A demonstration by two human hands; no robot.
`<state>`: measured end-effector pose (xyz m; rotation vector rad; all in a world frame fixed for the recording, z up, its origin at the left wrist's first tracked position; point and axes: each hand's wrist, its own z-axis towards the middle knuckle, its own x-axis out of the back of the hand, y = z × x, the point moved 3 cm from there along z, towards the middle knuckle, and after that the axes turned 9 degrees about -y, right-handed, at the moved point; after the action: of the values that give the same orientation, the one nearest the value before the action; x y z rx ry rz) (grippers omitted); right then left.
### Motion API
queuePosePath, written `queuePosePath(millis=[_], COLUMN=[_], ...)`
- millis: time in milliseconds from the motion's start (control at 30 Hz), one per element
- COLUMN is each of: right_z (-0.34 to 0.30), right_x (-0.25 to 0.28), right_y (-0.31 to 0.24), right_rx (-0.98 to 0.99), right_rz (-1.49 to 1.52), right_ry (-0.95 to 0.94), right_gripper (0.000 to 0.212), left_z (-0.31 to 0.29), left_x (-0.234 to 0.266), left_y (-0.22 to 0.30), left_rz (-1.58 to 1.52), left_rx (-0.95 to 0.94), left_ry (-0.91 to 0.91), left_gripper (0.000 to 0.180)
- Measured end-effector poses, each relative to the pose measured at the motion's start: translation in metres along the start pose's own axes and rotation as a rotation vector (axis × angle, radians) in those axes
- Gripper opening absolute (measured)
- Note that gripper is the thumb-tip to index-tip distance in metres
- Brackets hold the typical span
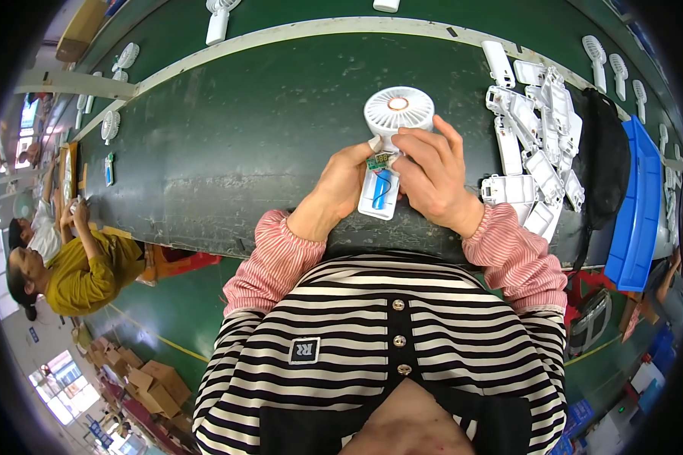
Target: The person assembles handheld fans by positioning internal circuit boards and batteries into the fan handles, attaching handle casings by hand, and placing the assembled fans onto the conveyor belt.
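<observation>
A white handheld fan point(399, 111) lies in front of me, its round head pointing away and its handle toward me. In the opened handle a blue battery point(381, 189) and a small green circuit board point(378, 161) with thin wires show. My left hand point(338, 182) grips the handle's left side, the thumb by the board. From the right, my right hand point(436, 174) is closed at the handle's neck, its fingertips bent over the board. Whether those fingertips pinch a wire or another small part is hidden.
White plastic handle shells point(535, 129) lie heaped on the right of the dark worktable point(228, 136). Beyond them are a black bag point(604, 159) and a blue bin point(627, 205). More white fans point(218, 23) rest along the far belt. A co-worker point(91, 265) sits at the left.
</observation>
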<state>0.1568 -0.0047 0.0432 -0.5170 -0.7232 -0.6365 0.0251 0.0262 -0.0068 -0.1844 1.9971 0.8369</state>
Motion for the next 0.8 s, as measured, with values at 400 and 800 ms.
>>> queuePosePath(millis=[400, 800], right_z=[-0.014, 0.0], right_x=[-0.009, 0.001], right_y=[0.004, 0.013], right_rx=[-0.027, -0.249], right_rz=[-0.004, 0.377], right_ry=[0.012, -0.097], right_gripper=[0.015, 0.019], left_z=[-0.003, -0.006], left_x=[-0.012, -0.013], left_y=[0.002, 0.005], left_rz=[0.195, 0.143], left_rx=[-0.183, -0.115], left_ry=[0.161, 0.225], left_gripper=[0.031, 0.026])
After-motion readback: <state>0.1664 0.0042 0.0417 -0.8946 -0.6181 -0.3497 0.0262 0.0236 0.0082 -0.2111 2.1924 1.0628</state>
